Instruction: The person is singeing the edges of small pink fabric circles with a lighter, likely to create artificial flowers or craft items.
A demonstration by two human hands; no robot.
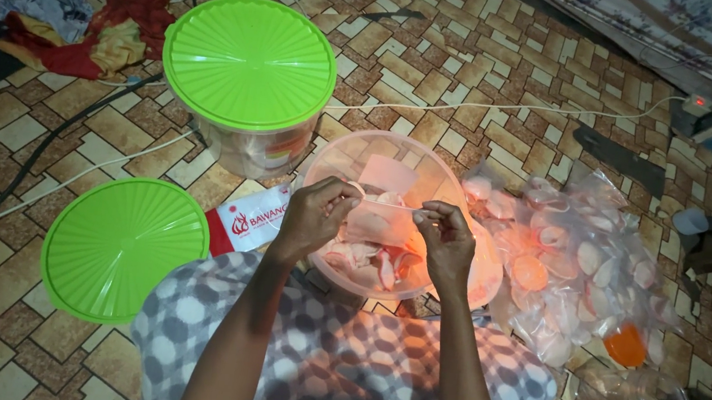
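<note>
Head view, small clear bag (377, 216) stretched between both hands' pinching fingers (348, 192), above bowl (334, 157).

So on the patterned tile floor (496, 91) there's a clear tub with a bright green lid (250, 60), plus a second green lid (124, 246) lying flat by itself nearby. A red and white packet (247, 218) sits between them. Crumpled clothes (80, 17) are piled top left, with white and black cables (59, 182) snaking around.
</note>
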